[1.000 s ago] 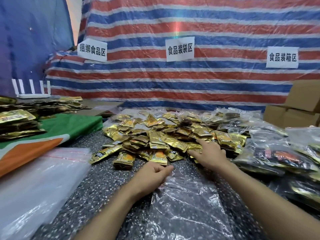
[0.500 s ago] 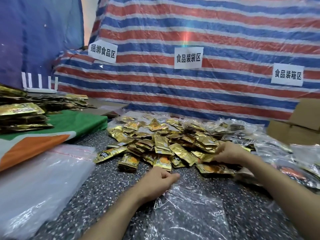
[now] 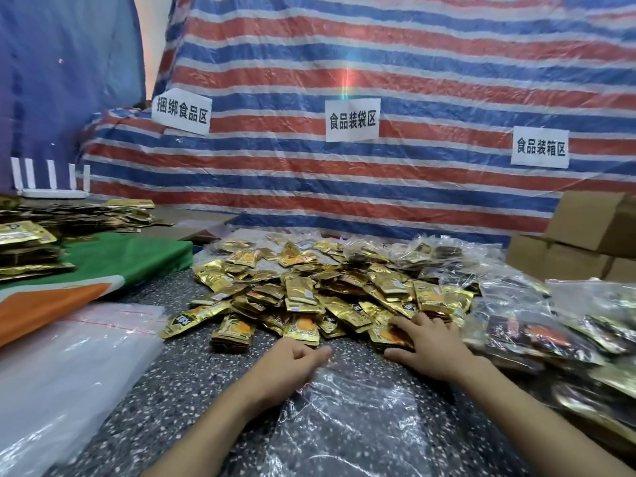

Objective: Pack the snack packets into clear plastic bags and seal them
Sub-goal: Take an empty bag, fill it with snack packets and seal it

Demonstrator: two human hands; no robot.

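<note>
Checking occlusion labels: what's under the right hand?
The right hand lies spread, fingers on gold snack packets at the pile's near edge, thumb over the speckled tabletop. The palm covers what is beneath it, so how many packets it presses can't be seen.

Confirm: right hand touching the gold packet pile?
Touching. Head view: right hand rests spread on the gold packet pile at its near edge.

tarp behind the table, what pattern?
The tarp has horizontal red, blue and white stripes; the head view, the only one, shows it plainly.
</note>
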